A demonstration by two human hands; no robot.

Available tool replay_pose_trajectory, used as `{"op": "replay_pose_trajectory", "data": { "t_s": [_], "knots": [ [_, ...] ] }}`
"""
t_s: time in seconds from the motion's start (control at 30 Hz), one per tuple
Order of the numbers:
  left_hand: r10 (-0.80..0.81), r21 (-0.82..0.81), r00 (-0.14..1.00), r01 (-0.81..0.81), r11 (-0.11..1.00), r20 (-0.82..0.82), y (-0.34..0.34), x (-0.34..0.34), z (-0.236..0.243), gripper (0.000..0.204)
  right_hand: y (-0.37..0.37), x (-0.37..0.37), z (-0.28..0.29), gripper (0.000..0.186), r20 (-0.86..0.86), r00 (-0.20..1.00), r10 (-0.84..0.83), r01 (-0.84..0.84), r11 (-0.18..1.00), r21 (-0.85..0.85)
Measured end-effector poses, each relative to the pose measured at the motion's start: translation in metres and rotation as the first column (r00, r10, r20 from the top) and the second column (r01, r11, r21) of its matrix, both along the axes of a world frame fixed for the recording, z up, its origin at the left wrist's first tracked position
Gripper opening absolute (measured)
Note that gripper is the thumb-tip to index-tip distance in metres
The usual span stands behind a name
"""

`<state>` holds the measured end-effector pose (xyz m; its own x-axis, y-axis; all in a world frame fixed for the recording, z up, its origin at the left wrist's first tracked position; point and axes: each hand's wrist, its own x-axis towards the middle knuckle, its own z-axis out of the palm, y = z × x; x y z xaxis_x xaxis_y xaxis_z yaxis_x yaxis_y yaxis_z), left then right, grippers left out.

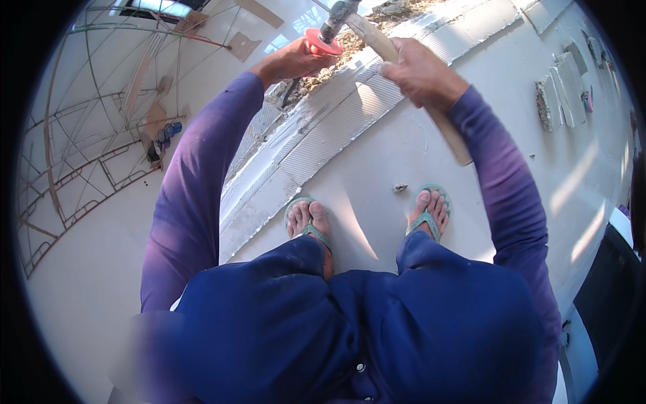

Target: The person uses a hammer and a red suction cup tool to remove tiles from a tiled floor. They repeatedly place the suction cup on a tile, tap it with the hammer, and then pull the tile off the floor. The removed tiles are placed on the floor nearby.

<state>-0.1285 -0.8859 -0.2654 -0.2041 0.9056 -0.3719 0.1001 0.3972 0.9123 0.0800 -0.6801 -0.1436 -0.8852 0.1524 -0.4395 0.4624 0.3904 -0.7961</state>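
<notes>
My left hand (296,62) is closed around a chisel at the upper middle, just beneath its round red hand guard (323,43). My right hand (427,77) grips the pale wooden handle of a hammer (452,138). The dark hammer head (341,11) is right over the guard; whether it touches the chisel, I cannot tell. Under both tools runs a broken-up strip of rubble (393,8), bordered by ridged, light-coloured bands (336,138) on the floor. Fingers hide most of the chisel's shaft.
Metal scaffold frames (87,168) lie to the left, with a blue object (168,131) beside them. Several broken slabs (565,91) are at the far right. A small rubble lump (400,188) sits between my sandalled feet (431,212). A dark panel (609,289) is at lower right.
</notes>
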Motion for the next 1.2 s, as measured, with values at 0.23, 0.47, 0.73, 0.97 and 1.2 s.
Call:
{"op": "replay_pose_trajectory", "data": {
  "t_s": [0.23,0.47,0.73,0.97,1.2],
  "knots": [
    [0.034,-0.036,0.997,-0.037,0.999,-0.076,0.009,0.009,0.014,0.032,0.001,-0.004,-0.008,0.021,-0.408,0.714,-0.569,0.439,0.818,-0.372],
    [0.065,0.042,0.998,-0.066,0.997,0.022,0.005,0.007,0.004,0.031,0.019,0.006,0.013,0.038,0.003,1.0,-0.001,0.0,0.996,0.094],
    [0.106,0.004,0.99,-0.106,0.994,-0.098,0.004,0.012,0.006,0.029,0.007,0.008,-0.011,0.028,-0.483,0.664,-0.571,0.41,0.818,-0.403],
    [0.051,0.011,0.998,-0.051,0.999,-0.044,-0.007,0.008,0.002,0.027,0.012,0.004,0.015,0.027,-0.182,0.977,-0.113,0.074,0.975,-0.207],
    [0.057,0.012,0.993,-0.056,0.998,-0.106,0.014,0.014,0.005,0.03,0.022,0.011,-0.038,0.019,-0.437,0.721,-0.537,0.298,0.81,-0.504]
  ]
}}
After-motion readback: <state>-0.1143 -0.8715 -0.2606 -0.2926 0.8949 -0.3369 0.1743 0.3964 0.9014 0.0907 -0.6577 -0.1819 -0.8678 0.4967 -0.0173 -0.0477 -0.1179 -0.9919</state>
